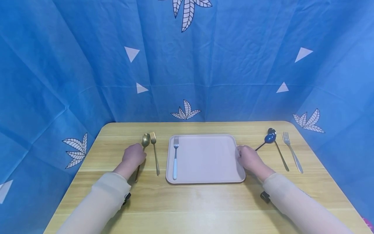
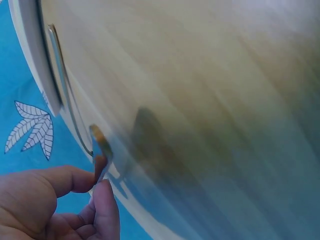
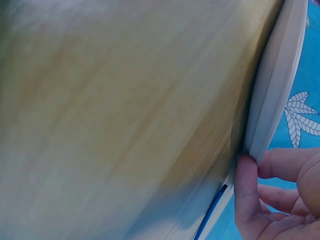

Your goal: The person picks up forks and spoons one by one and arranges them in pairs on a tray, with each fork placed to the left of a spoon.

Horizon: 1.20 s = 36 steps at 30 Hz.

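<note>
My left hand [image 1: 134,156] pinches the handle of a gold spoon [image 1: 145,140] between thumb and finger. The spoon's bowl points to the table's far side, and its handle [image 2: 102,150] shows at my fingertips in the left wrist view. Just right of it lies a gold fork [image 1: 155,154]. My right hand [image 1: 249,158] grips the right rim of a pale pinkish tray [image 1: 207,159], thumb and finger on the edge in the right wrist view. On the tray's left part rests a fork [image 1: 175,162] with a light blue handle and silver tines.
Right of the tray, a dark blue spoon [image 1: 269,138] crosses a second spoon [image 1: 281,156] with a dark bowl. Farther right lies a silver fork [image 1: 292,152]. Blue patterned cloth [image 1: 233,65] surrounds the wooden table [image 1: 204,204] at the back and sides.
</note>
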Motion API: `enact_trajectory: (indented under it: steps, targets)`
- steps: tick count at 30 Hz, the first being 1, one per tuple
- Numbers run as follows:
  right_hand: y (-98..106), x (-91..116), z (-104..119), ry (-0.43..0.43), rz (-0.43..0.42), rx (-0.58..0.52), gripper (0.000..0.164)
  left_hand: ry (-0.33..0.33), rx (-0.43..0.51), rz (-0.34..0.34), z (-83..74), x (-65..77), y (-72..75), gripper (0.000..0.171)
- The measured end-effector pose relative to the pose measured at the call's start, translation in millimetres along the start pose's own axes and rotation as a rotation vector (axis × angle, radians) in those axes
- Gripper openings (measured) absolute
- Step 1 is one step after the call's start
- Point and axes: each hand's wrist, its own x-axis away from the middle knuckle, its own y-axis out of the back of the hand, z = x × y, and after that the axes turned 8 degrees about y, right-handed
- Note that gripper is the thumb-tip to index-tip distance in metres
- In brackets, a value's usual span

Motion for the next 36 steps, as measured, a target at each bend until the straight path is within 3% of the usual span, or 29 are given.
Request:
enact_trajectory:
  steps: [9,21,36]
  targets:
    - [-0.6,-0.6,-0.9,0.004,-0.005,-0.007,0.027,-0.023,0.022,-0.002,-13.0,5.9,0.5,0.02]
    - [-1.5,-0.3,-1.5,0.003,-0.007,-0.006,0.031,-0.027,0.053,0.008,-26.9,5.8,-7.2,0.01]
    - [-1.9,-0.7,-3.2,0.026,-0.016,0.008,0.028,-0.072,0.05,-0.004,-46.3,10.3,-14.2,0.015]
